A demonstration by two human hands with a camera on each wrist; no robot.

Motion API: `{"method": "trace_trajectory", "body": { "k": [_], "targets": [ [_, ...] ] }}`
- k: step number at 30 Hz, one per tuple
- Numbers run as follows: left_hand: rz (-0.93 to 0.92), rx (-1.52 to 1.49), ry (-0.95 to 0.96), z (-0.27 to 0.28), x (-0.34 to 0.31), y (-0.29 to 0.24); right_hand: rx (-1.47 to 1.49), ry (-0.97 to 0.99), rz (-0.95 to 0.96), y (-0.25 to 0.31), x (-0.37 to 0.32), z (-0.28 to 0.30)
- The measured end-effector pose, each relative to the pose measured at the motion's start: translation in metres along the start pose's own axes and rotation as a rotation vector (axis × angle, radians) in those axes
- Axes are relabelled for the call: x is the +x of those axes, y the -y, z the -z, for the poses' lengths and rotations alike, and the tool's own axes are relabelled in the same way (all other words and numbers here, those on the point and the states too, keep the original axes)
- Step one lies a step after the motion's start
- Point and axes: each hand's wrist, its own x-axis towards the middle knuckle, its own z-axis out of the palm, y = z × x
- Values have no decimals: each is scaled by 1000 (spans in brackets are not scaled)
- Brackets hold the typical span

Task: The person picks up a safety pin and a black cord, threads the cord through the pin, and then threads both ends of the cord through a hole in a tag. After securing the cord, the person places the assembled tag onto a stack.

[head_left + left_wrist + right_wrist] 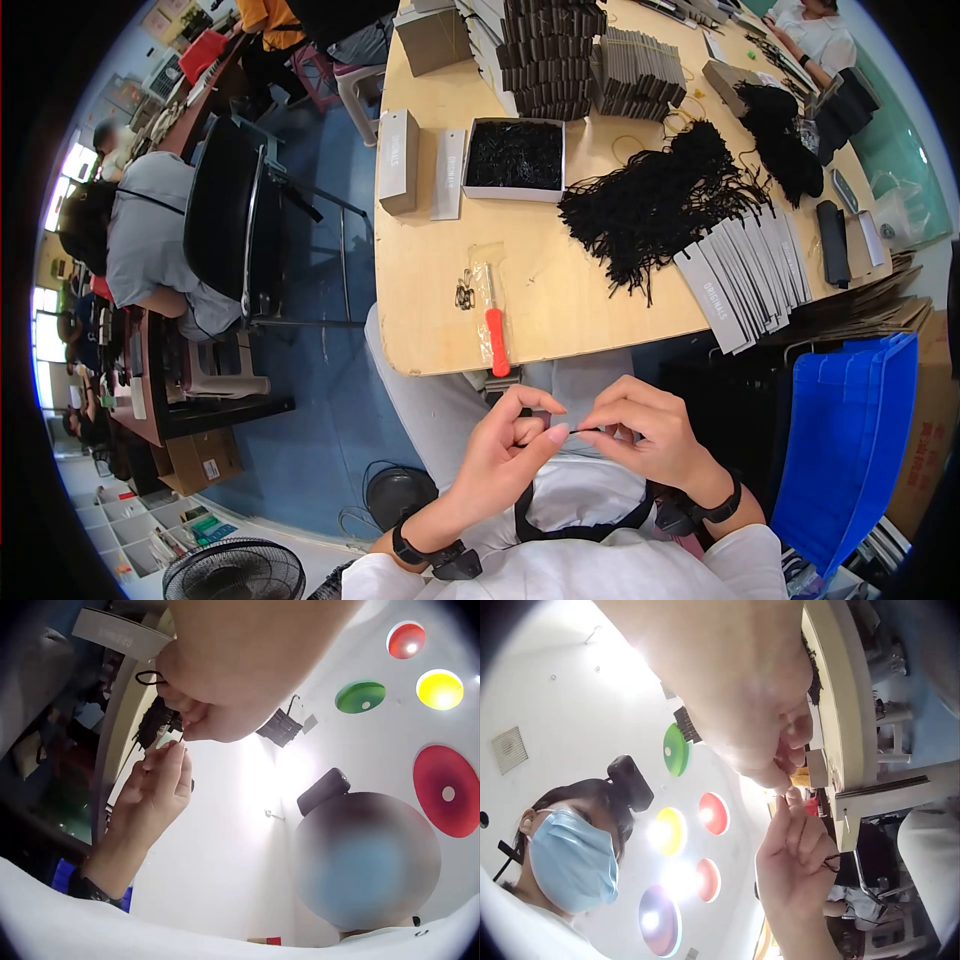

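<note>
Both hands meet over the lap, just in front of the table edge. My left hand (508,445) pinches a thin black cord (582,431) between thumb and finger. From the other side, my right hand (648,432) pinches the same cord with its fingertips. A dark loop (150,677) of cord sticks out by the left hand's curled fingers in the left wrist view, and the loop (831,862) shows against the left palm in the right wrist view. Most of the cord is hidden within the fingers.
On the table (550,300) lie a red-handled tool (494,335), small dark pieces (464,290), a box of black pieces (515,157), black cord bundles (660,200) and fanned grey tags (745,280). Stacked dark tags (552,60) stand behind. A blue bin (845,440) is at right.
</note>
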Motion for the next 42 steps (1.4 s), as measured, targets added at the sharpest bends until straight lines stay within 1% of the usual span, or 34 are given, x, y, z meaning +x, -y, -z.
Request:
{"method": "trace_trajectory", "body": {
  "k": [2,6,9,11,12,13,15,16,17,18,19,20,21,23,24,26,27,29,30,32,33,35,36,37,38,39,41,42],
  "targets": [
    [8,-7,63,3,-2,1,51,13,-12,-1,-3,3],
    [22,-63,74,9,-8,3,145,54,-40,-4,-10,4],
    [3,-73,89,12,-17,14,121,71,-3,-1,-15,3],
    [-59,9,141,16,-25,22,97,111,12,-1,-19,4],
    [-75,274,188,21,-28,22,74,150,18,-1,-20,5],
    [-83,277,183,24,-26,26,73,153,27,-3,-19,7],
    [-407,614,70,31,-22,39,58,137,-30,-8,-19,11],
    [-319,634,42,40,-27,38,57,143,-20,-12,-20,12],
    [-324,634,33,43,-31,39,75,111,-85,-16,-24,13],
    [-261,542,-21,45,-33,38,93,76,-152,-19,-26,11],
    [-197,448,-72,46,-35,36,93,79,-148,-20,-27,9],
    [-119,362,-165,43,-36,33,108,64,-160,-22,-28,7],
    [-122,362,-170,43,-36,38,124,49,-171,-23,-29,5],
    [-235,194,-344,46,-33,51,116,54,-180,-25,-30,3],
    [-240,194,-346,47,-33,52,107,56,-194,-26,-31,2],
    [-197,65,-396,50,-32,53,108,53,-208,-30,-35,0],
    [-201,65,-398,52,-32,55,111,48,-227,-32,-37,-1],
    [-96,-213,-320,55,-30,59,116,44,-232,-36,-39,-2],
    [-99,-213,-319,56,-29,62,123,36,-240,-38,-40,-2],
    [26,-725,-183,57,-27,64,131,31,-254,-40,-42,-3],
    [21,-723,-177,57,-26,63,140,26,-269,-41,-42,-3],
    [197,-1060,53,57,-25,59,161,20,-280,-46,-44,-2],
    [194,-1059,58,58,-25,58,187,19,-297,-48,-45,-2],
    [199,-1133,119,59,-24,58,185,17,-294,-53,-48,0],
    [205,-1207,181,61,-23,59,314,32,-320,-59,-52,2],
    [204,-1206,183,61,-22,59,444,47,-346,-64,-54,4],
    [86,-1066,161,63,-19,60,491,20,-356,-69,-54,5],
    [87,-1064,162,61,-17,61,540,-7,-368,-72,-53,5]
  ]
}}
